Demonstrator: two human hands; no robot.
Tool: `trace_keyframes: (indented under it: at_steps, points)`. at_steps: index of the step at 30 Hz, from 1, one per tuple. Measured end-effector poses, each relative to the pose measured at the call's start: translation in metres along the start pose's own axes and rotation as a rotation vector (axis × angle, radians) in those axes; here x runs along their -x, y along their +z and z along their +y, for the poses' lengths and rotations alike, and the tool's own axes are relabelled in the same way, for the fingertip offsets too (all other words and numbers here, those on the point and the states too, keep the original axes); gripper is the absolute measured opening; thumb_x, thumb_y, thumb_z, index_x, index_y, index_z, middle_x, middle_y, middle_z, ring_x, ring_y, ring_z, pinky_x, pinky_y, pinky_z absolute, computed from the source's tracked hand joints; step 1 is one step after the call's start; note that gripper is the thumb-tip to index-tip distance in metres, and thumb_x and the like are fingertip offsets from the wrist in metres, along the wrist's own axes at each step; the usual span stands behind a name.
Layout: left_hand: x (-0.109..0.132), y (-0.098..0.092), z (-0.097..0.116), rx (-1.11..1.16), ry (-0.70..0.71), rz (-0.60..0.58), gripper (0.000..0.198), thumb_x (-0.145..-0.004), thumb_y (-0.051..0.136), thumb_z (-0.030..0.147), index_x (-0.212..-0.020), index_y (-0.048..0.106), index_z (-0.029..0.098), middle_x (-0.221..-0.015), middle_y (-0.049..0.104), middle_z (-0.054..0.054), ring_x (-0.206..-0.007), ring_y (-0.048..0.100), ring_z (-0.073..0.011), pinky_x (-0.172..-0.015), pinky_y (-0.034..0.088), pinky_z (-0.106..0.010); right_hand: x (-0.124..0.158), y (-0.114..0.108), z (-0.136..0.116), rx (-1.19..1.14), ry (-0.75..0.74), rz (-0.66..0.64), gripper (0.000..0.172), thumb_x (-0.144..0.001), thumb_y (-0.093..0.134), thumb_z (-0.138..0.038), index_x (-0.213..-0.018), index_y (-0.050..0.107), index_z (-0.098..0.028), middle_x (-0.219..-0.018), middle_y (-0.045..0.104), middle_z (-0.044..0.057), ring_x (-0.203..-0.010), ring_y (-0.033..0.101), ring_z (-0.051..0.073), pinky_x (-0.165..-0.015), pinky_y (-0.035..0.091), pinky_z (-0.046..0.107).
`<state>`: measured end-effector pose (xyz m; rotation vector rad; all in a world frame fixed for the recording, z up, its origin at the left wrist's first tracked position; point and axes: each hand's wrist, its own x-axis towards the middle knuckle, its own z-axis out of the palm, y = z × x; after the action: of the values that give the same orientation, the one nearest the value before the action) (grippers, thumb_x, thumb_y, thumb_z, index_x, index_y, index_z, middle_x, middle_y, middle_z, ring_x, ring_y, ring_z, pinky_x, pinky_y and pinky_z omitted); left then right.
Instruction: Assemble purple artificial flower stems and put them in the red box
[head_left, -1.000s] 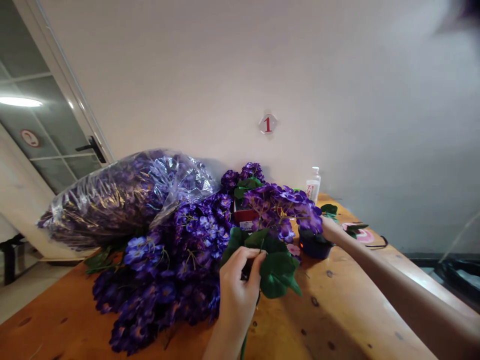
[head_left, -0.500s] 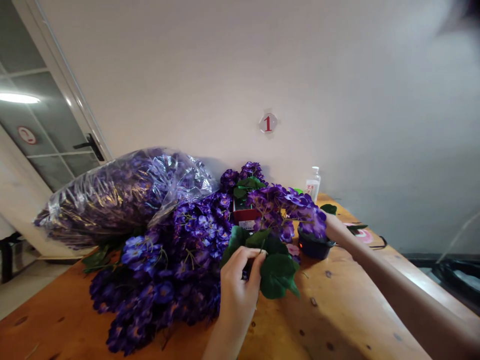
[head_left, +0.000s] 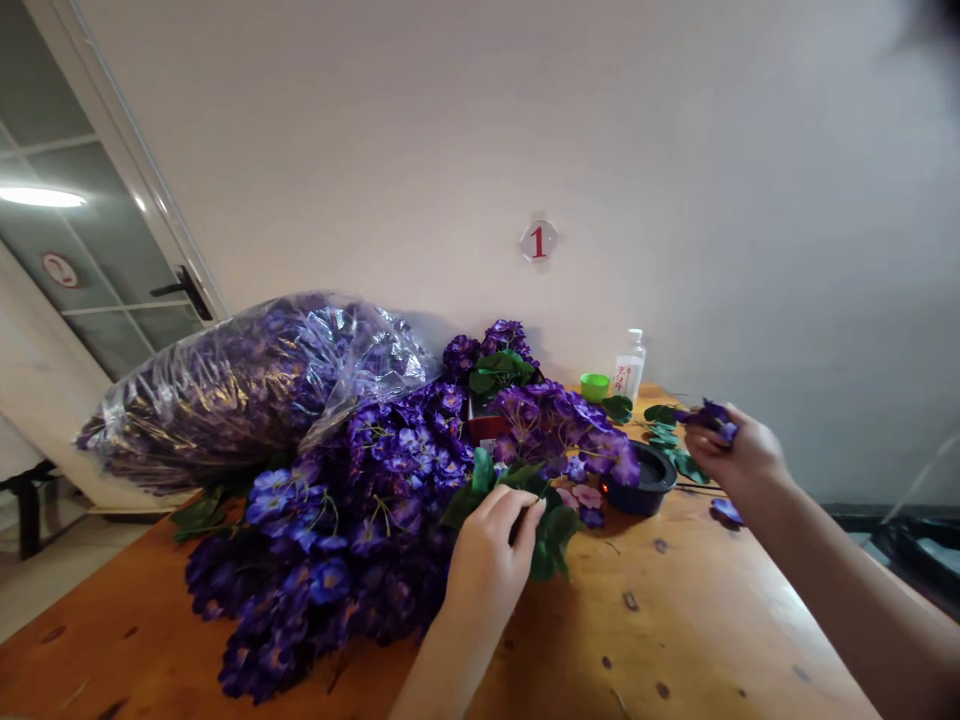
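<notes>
My left hand (head_left: 491,560) is closed on the stem of a purple artificial flower sprig (head_left: 559,435), just below its green leaves (head_left: 551,520). My right hand (head_left: 739,455) is raised over the right side of the table, pinching a small purple blossom (head_left: 712,415). A dark round pot (head_left: 645,480) sits between my two hands, under the sprig's flower head. To the left lies a heap of loose purple flowers (head_left: 337,540).
A clear plastic bag full of purple flowers (head_left: 247,385) lies at the back left on the wooden table (head_left: 675,640). A red box (head_left: 484,425), a green cup (head_left: 595,386) and a small bottle (head_left: 628,366) stand by the wall. Loose green leaves (head_left: 664,430) lie near the pot.
My right hand has pulled away from the flower head to the right, with a purple blossom in its fingers. The sprig has dropped lower, and my left hand still holds its stem.
</notes>
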<state>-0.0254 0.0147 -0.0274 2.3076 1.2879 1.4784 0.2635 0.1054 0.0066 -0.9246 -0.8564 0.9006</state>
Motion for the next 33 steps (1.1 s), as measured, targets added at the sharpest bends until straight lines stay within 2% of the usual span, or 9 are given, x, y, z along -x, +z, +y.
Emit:
trace_keyframes:
  at_steps: [3,5,7,9,12,16,21,26,33]
  points:
    - [-0.004,0.012,-0.002,-0.091,-0.011,-0.13,0.016,-0.089,0.05,0.018,-0.077,0.061,0.018,-0.073,0.062,-0.002,-0.067,0.06,-0.0138,-0.065,0.046,-0.023,0.032,0.026,-0.019,-0.097,0.033,-0.104,0.02,-0.079,0.05,-0.03,-0.064,0.039,-0.023,-0.056,0.029,-0.007,-0.041,0.013,0.006,-0.034,0.016,0.018]
    - [-0.004,0.019,-0.002,-0.124,0.003,-0.193,0.015,-0.088,0.051,0.019,-0.079,0.062,0.019,-0.076,0.063,-0.002,-0.068,0.061,-0.0147,-0.064,0.047,-0.023,0.056,0.047,-0.021,-0.185,0.098,-0.247,0.016,-0.078,0.056,-0.033,-0.073,0.046,-0.022,-0.065,0.041,-0.005,-0.041,0.014,0.004,-0.035,0.014,0.018]
    - [-0.003,0.021,-0.001,-0.125,0.019,-0.214,0.014,-0.089,0.05,0.02,-0.082,0.063,0.02,-0.078,0.064,-0.002,-0.07,0.062,-0.0152,-0.065,0.047,-0.023,0.077,0.064,-0.015,-0.1,0.16,-0.347,0.022,-0.078,0.059,-0.04,-0.075,0.047,-0.022,-0.069,0.047,-0.005,-0.04,0.02,0.003,-0.036,0.018,0.018]
    - [-0.001,0.019,-0.001,-0.099,0.032,-0.212,0.016,-0.09,0.049,0.022,-0.081,0.062,0.019,-0.077,0.062,-0.003,-0.071,0.061,-0.0151,-0.066,0.046,-0.023,0.087,0.071,-0.006,0.045,0.138,-0.361,0.026,-0.077,0.06,-0.046,-0.076,0.049,-0.022,-0.07,0.051,-0.004,-0.043,0.032,0.005,-0.038,0.026,0.019]
    - [0.0,0.012,0.001,-0.041,0.045,-0.205,0.018,-0.09,0.049,0.023,-0.078,0.061,0.018,-0.074,0.059,-0.003,-0.069,0.059,-0.0143,-0.065,0.044,-0.023,0.089,0.068,0.005,0.187,0.053,-0.309,0.029,-0.075,0.061,-0.049,-0.08,0.053,-0.022,-0.072,0.056,-0.002,-0.057,0.05,0.011,-0.045,0.037,0.021]
    - [-0.001,0.005,0.005,0.023,0.025,-0.221,0.016,-0.09,0.049,0.022,-0.078,0.059,0.017,-0.075,0.059,-0.003,-0.07,0.058,-0.0139,-0.067,0.043,-0.023,0.088,0.063,0.007,0.151,0.089,-0.316,0.027,-0.072,0.065,-0.047,-0.079,0.056,-0.022,-0.069,0.056,-0.002,-0.064,0.056,0.014,-0.05,0.042,0.021]
    - [-0.003,0.005,0.007,0.04,-0.005,-0.253,0.016,-0.09,0.05,0.022,-0.079,0.059,0.017,-0.076,0.059,-0.003,-0.072,0.058,-0.0144,-0.067,0.043,-0.023,0.094,0.062,0.003,0.122,0.128,-0.341,0.025,-0.072,0.065,-0.045,-0.08,0.058,-0.022,-0.063,0.054,-0.003,-0.056,0.053,0.012,-0.045,0.04,0.021]
    - [-0.003,0.004,0.006,0.038,0.003,-0.245,0.016,-0.09,0.05,0.022,-0.079,0.059,0.017,-0.077,0.06,-0.003,-0.072,0.058,-0.0146,-0.068,0.043,-0.023,0.096,0.057,-0.001,0.131,0.128,-0.365,0.024,-0.075,0.062,-0.047,-0.076,0.057,-0.023,-0.058,0.049,-0.005,-0.044,0.041,0.009,-0.038,0.033,0.021]
    - [-0.004,0.005,0.005,0.048,0.02,-0.238,0.016,-0.09,0.05,0.023,-0.079,0.059,0.017,-0.076,0.059,-0.002,-0.071,0.057,-0.0138,-0.067,0.042,-0.023,0.097,0.059,-0.006,0.136,0.106,-0.389,0.028,-0.075,0.06,-0.049,-0.073,0.053,-0.022,-0.062,0.051,-0.003,-0.042,0.038,0.007,-0.035,0.029,0.021]
